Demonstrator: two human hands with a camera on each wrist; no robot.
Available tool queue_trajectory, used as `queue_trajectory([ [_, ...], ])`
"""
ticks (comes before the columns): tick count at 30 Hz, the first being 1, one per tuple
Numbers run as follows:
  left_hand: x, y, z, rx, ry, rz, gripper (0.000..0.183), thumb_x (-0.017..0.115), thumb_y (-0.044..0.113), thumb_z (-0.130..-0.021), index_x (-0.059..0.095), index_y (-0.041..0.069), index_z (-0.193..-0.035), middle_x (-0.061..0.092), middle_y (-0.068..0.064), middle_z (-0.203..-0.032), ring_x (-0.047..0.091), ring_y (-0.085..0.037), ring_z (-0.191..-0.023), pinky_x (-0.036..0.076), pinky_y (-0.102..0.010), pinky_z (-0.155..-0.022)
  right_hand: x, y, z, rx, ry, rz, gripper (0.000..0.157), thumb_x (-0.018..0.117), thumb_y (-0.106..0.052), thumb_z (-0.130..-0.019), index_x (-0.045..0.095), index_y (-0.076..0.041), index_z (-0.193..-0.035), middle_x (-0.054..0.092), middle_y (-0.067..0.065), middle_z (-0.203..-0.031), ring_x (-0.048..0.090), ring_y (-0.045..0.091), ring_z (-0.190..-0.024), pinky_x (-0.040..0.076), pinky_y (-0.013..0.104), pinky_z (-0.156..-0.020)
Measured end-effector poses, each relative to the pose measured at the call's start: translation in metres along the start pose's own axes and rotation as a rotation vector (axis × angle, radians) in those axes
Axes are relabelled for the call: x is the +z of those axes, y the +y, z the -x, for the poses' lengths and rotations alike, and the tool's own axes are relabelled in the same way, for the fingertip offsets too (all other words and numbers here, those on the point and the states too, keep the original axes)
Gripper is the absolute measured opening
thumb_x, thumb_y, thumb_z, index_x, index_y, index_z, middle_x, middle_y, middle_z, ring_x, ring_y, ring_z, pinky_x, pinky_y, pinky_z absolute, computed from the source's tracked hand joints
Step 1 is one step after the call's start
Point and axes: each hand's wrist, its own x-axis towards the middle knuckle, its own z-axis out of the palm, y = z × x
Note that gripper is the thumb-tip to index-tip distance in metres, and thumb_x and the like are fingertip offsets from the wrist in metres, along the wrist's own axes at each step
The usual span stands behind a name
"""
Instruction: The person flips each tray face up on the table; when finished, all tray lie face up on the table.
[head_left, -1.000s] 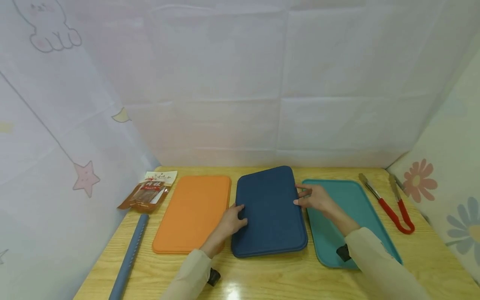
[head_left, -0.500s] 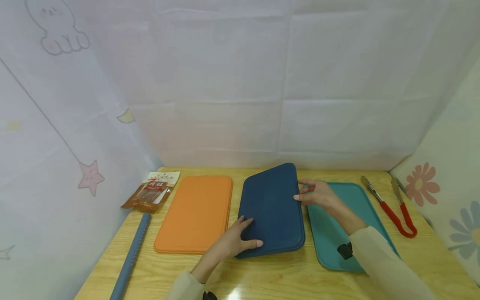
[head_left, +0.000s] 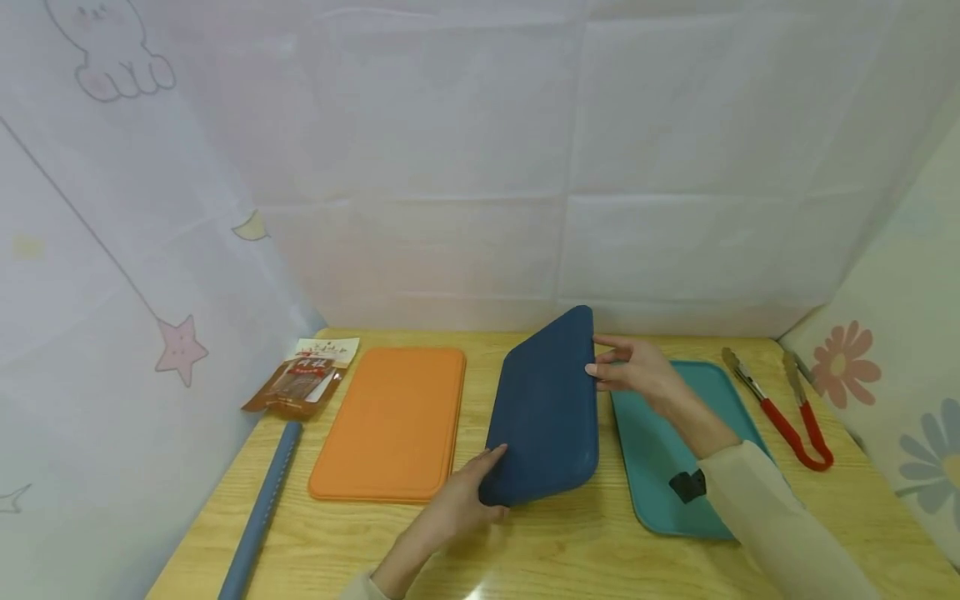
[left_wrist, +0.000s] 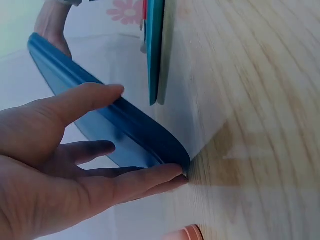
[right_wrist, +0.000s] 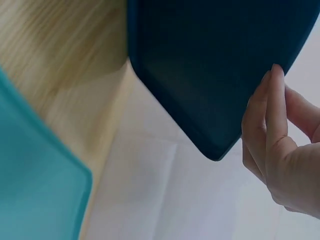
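A navy blue tray [head_left: 546, 408] stands steeply tilted at the middle of the table, right side raised and lower left edge by the tabletop. My right hand [head_left: 636, 373] pinches its raised right edge, thumb on one face and fingers on the other, as the right wrist view shows. My left hand [head_left: 467, 497] touches the near left corner with fingers spread. In the left wrist view the thumb [left_wrist: 102, 96] lies against the tray's rim and a fingertip reaches its low corner. A teal tray [head_left: 660, 467] lies flat under the right forearm.
An orange tray [head_left: 390, 423] lies flat left of the navy one. Farther left are a brown food packet [head_left: 300, 383] and a long blue-grey bar [head_left: 262, 508]. Red-handled tongs [head_left: 783, 421] lie at the right. White cloth [head_left: 465, 167] hangs behind the table.
The navy tray's right side has risen and the tray has tipped more steeply. My left hand has slid down to its near left corner; my right hand has lifted slightly.
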Motion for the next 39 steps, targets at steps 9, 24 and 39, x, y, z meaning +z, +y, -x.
queue_trajectory([
  [9,0.011,0.011,0.005,0.010,0.060,0.003,0.080,0.072,0.007,-0.083,0.032,0.010,-0.152,0.039,-0.021,-0.147,0.043,-0.042,-0.130,0.041,-0.054,-0.100,0.011,-0.023,-0.006,-0.020,-0.040,-0.155,0.070,0.066,-0.006,-0.092,0.031,-0.011,-0.152,0.045,0.026,-0.132,0.065,0.018,-0.099,0.051,0.040,-0.092],
  [24,0.002,0.043,0.006,0.041,0.200,0.257,0.069,0.065,0.013,-0.088,0.036,0.018,-0.150,0.043,-0.022,-0.144,0.059,-0.048,-0.108,0.055,-0.026,-0.058,0.042,-0.053,-0.024,0.008,-0.016,-0.317,0.072,0.063,0.004,-0.090,0.031,-0.014,-0.152,0.050,0.019,-0.122,0.066,0.020,-0.094,0.052,0.040,-0.090],
  [39,-0.025,0.063,0.003,0.217,0.454,0.129,0.062,0.063,0.012,-0.093,0.036,0.004,-0.148,0.059,-0.024,-0.126,0.070,-0.034,-0.088,0.057,-0.024,-0.062,0.065,-0.053,-0.038,-0.064,-0.022,-0.247,0.056,0.061,-0.006,-0.095,0.040,-0.007,-0.147,0.059,0.022,-0.117,0.067,0.032,-0.095,0.055,0.042,-0.083],
])
